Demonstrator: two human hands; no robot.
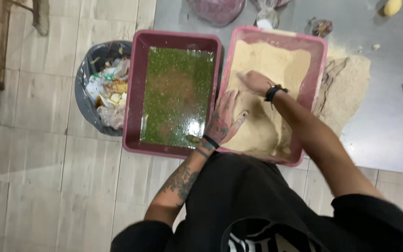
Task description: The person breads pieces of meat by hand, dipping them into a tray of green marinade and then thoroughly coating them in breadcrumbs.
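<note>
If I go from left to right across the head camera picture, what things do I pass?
Grey rubbish bin full of scraps → dark pink rectangular tray of green liquid → left hand → right hand → pink rectangular tray of beige crumbs → spilled beige crumbs on the metal table.

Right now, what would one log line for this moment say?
left hand: open, on crumb tray | right hand: pressing into crumbs | green liquid tray beside | bin on floor

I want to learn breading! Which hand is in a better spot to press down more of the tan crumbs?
Probably the right hand. It lies flat on the crumbs in the middle of the pink tray. The left hand sits at that tray's edge, beside the tray of green liquid.
</note>
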